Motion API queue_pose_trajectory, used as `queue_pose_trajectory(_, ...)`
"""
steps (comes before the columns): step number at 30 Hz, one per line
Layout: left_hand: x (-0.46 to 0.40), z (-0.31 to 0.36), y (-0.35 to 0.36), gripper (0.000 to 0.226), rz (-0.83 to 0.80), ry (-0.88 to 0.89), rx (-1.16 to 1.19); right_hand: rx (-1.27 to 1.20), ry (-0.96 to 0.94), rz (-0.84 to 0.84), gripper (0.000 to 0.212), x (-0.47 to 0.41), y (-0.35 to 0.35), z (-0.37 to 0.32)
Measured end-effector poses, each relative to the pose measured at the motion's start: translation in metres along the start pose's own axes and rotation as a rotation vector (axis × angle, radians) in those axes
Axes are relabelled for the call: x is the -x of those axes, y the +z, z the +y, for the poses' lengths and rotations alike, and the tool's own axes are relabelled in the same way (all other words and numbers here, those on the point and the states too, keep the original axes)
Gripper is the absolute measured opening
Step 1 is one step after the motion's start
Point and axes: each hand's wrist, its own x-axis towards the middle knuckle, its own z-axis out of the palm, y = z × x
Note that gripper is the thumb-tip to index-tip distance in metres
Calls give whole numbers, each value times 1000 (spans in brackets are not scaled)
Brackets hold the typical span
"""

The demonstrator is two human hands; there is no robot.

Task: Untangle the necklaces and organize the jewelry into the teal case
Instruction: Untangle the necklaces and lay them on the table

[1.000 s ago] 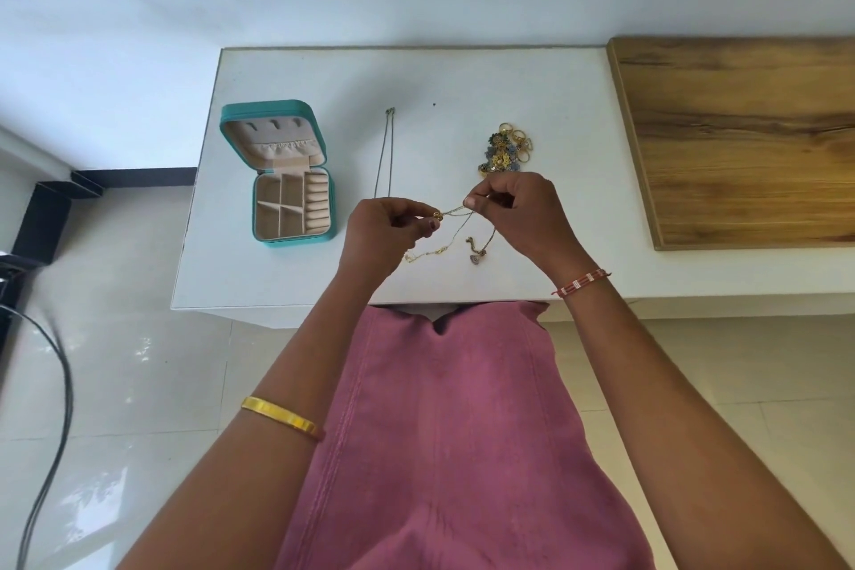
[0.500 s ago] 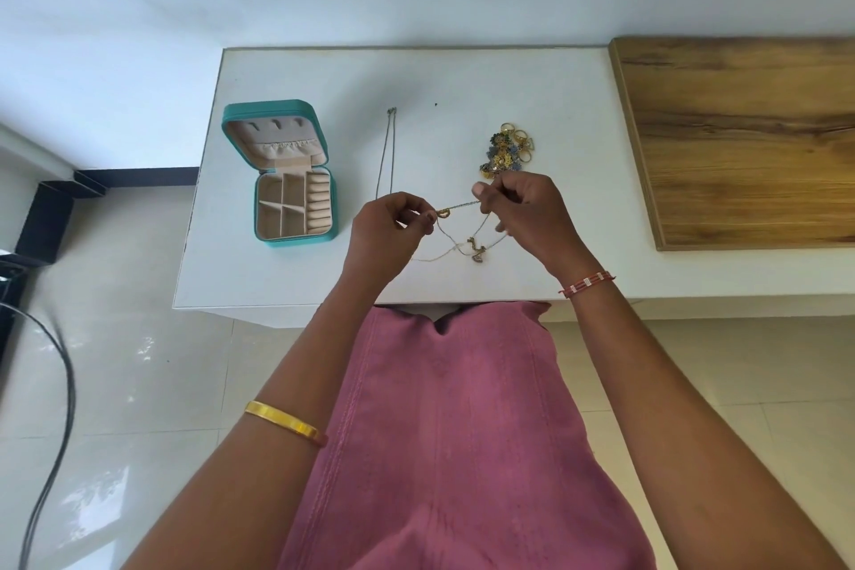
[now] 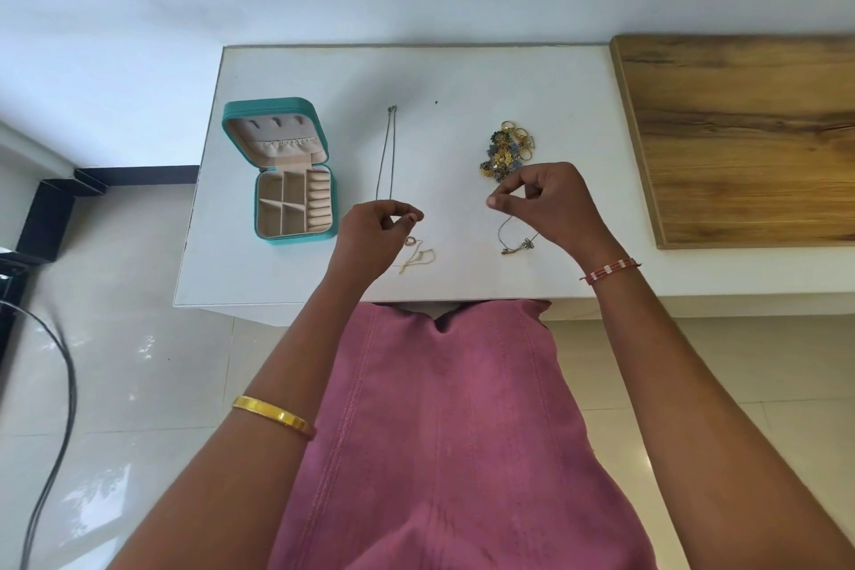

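The two hands have drawn apart since half a second ago, and the chains that ran between them now hang as two separate pieces. The left hand pinches the top of a fine gold necklace, whose small ring pendant and loose end trail onto the white counter. The right hand pinches a darker chain between thumb and forefinger, its clasp end pooled on the counter just below.

To finish this well, I'd say each chain should be lowered straight and laid flat, well apart from the other (these thin links knot again at the slightest slack), beside the long silver necklace already stretched out.

The teal case lies open to the left, its beige lining soft-looking, with square compartments, a column of padded ring rolls and a gathered pocket in the lid; nothing shows inside yet. Beyond the right hand sits a heap of gold rings and blue flower-shaped pieces, metallic and jumbled. A grained wooden board lies at the far right.
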Motion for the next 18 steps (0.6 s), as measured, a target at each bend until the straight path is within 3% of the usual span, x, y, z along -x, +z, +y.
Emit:
queue_pose_trajectory(5, -2, -5, -5, 24, 20, -47, 120, -39, 50, 77, 5, -8, -4, 12)
queue_pose_trajectory(10, 0, -2, -7, 29, -40, -37, 209, 4, 92, -12, 12, -14, 3, 21)
queue_pose_trajectory(15, 4, 3, -9, 35, -132, 7, 273, 413, 123, -122, 18, -16, 11, 21)
queue_pose_trajectory(18, 10, 12, -12, 35, -208, 49, 350, 383, 73, -111, 24, -8, 14, 3)
